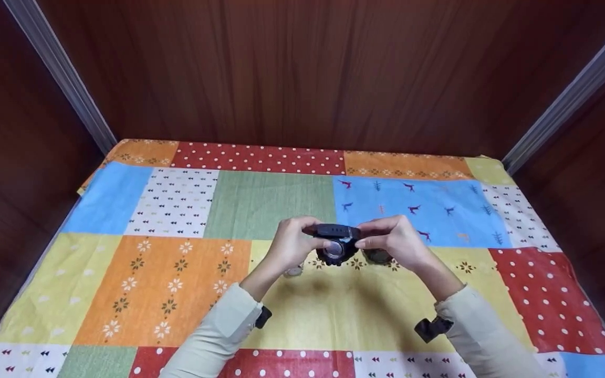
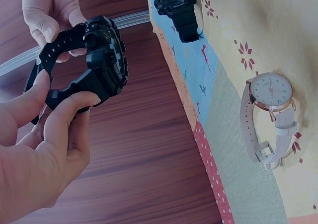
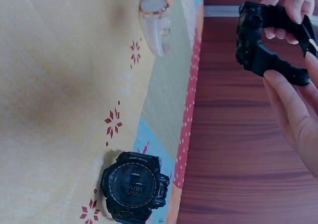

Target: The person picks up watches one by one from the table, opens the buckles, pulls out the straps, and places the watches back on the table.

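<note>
Both hands hold a black wristwatch [image 1: 336, 231] above the table, its buckled-looking strap looped and its round face turned toward the head camera. My left hand [image 1: 292, 244] pinches one side of the strap near the case; in the left wrist view its thumb lies against the band. On the opposite side, my right hand [image 1: 399, 244] grips the strap between thumb and fingers. Beneath, a second black digital watch [image 3: 133, 186] lies face up on the cloth under the right hand. A pale-strapped watch with a white dial [image 2: 271, 92] rests below the left hand.
A patchwork tablecloth [image 1: 176, 294] covers the table. Dark wood panels [image 1: 302, 73] stand behind it and at both sides, with grey metal strips [image 1: 66, 68] at the corners. Black bands [image 1: 433, 329] sit on the wrists over light sleeves.
</note>
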The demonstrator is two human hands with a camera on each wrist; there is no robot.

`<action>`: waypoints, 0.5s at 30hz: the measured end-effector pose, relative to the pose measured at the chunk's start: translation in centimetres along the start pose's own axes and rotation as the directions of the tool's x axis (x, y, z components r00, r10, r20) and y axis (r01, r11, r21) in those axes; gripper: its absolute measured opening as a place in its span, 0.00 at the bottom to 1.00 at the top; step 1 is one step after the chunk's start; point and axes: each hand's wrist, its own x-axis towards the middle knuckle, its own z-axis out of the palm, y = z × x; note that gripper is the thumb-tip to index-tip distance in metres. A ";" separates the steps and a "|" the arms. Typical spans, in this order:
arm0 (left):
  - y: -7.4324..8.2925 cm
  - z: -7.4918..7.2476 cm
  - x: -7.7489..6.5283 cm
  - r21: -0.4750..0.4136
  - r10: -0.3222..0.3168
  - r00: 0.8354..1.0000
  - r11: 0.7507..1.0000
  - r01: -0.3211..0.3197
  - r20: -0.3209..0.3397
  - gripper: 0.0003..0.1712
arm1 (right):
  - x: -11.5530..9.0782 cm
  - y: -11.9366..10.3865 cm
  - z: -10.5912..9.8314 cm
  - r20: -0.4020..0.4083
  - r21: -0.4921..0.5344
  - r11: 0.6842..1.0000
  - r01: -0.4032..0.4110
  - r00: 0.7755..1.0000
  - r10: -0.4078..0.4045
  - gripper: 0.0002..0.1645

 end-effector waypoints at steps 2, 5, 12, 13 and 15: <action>0.0 0.0 0.0 -0.016 -0.004 1.000 1.000 0.004 -0.004 0.11 | 0.0 0.0 -0.1 -0.001 0.015 1.000 -0.003 1.000 0.003 0.20; -0.1 0.0 0.0 -0.030 -0.003 1.000 1.000 0.003 -0.004 0.11 | -0.1 0.0 -0.1 -0.001 0.037 0.999 -0.009 1.000 0.009 0.20; -0.3 -0.1 -0.1 -0.043 0.042 0.999 0.998 -0.042 -0.014 0.12 | -0.1 0.2 0.0 -0.012 0.104 0.994 -0.021 1.000 0.022 0.20; -0.3 -0.1 -0.1 -0.047 0.044 0.999 0.998 -0.045 -0.017 0.12 | -0.1 0.3 0.1 -0.016 0.120 0.992 -0.029 0.999 0.031 0.20; -0.4 -0.1 -0.1 -0.057 0.037 0.999 0.998 -0.038 -0.020 0.12 | -0.1 0.5 0.1 -0.024 0.152 0.988 -0.040 0.999 0.044 0.20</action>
